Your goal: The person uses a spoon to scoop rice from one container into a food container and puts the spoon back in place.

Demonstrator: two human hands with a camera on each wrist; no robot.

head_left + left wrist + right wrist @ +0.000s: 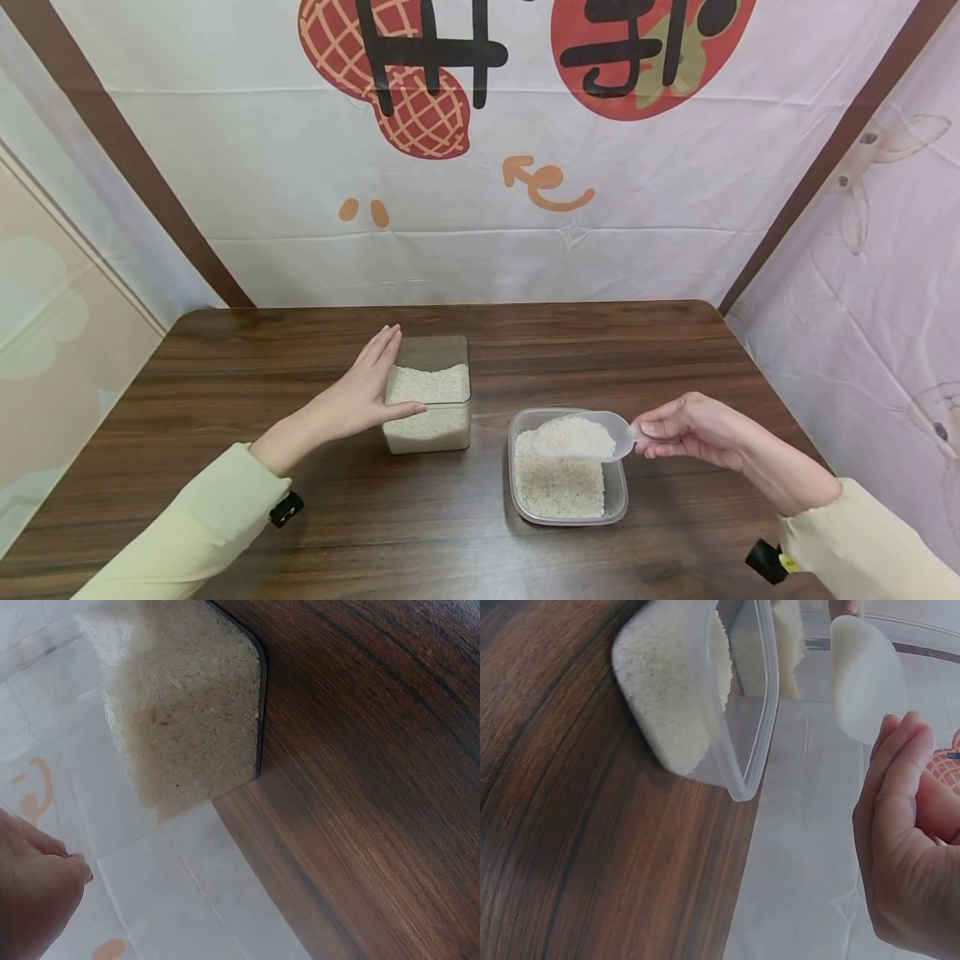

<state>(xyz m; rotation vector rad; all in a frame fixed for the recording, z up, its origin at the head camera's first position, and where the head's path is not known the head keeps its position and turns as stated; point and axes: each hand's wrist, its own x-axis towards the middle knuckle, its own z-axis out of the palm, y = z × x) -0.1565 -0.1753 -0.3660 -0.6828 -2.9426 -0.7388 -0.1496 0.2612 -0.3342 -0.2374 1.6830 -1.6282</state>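
Note:
A white translucent scoop heaped with rice hangs over a clear plastic tub that has rice in it. My right hand pinches the scoop's handle from the right. In the right wrist view the scoop is above the tub's rim, apart from it. At the left side of a square clear container, partly filled with rice, my left hand lies with its fingers straight and the thumb along the near side. In the left wrist view rice shows through the container's wall.
Both containers stand on a dark wood-grain table, with a gap between them. Behind the far table edge hangs a white printed cloth. More cloth hangs along the right side.

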